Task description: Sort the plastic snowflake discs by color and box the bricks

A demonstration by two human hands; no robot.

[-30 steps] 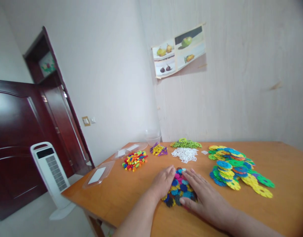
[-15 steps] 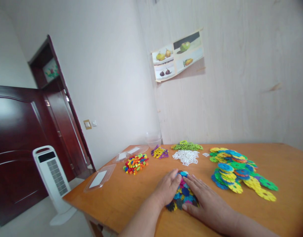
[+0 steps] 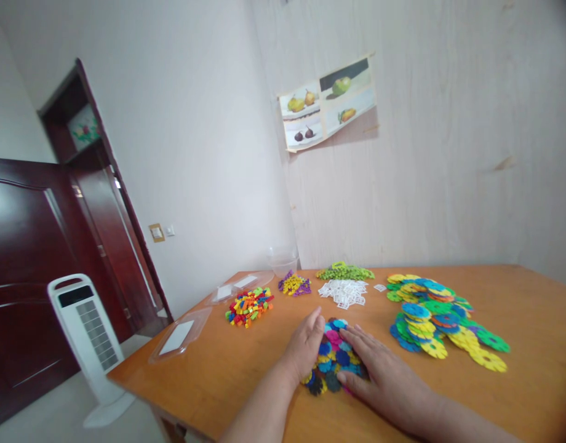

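Note:
A small heap of multicoloured snowflake discs (image 3: 334, 354) lies on the wooden table (image 3: 246, 363) in front of me. My left hand (image 3: 305, 349) rests against the heap's left side, fingers stretched out and together. My right hand (image 3: 379, 375) lies flat over its right side, fingers extended and covering part of it. Both hands cup the heap between them; neither lifts a piece.
Farther back lie a large spread of big blue, green and yellow discs (image 3: 437, 320), white square pieces (image 3: 344, 292), green pieces (image 3: 344, 271), a purple-yellow heap (image 3: 294, 283), small coloured bricks (image 3: 248, 304), clear lids (image 3: 180, 336) and a clear cup (image 3: 283, 261). A white fan heater (image 3: 85, 332) stands left of the table.
The hands stay around the disc heap, with the left hand's fingers shifting slightly. The view has swung a little, moving everything slightly left.

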